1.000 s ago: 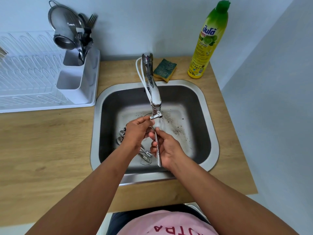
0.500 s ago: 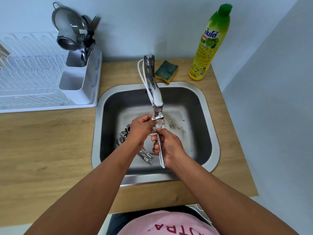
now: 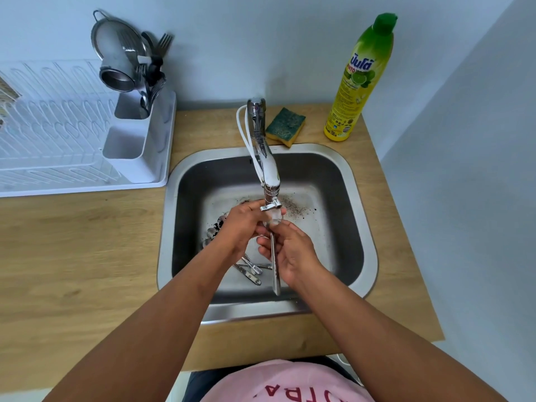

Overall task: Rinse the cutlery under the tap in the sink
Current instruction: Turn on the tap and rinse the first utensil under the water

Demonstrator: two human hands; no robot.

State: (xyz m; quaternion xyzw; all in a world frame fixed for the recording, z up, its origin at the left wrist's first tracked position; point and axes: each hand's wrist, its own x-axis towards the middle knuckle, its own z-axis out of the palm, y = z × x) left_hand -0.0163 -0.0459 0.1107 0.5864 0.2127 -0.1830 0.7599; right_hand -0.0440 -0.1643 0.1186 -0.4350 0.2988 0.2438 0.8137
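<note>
A pale blue wall is running behind a wooden counter, meeting a second pale wall at the right corner. Soft, even light is falling across the wood grain. A white rack is sitting at the counter's back left, with a holder on its right side. A green-and-yellow sponge is lying near the back wall, and a green-capped bottle is standing just beside it to the right.
</note>
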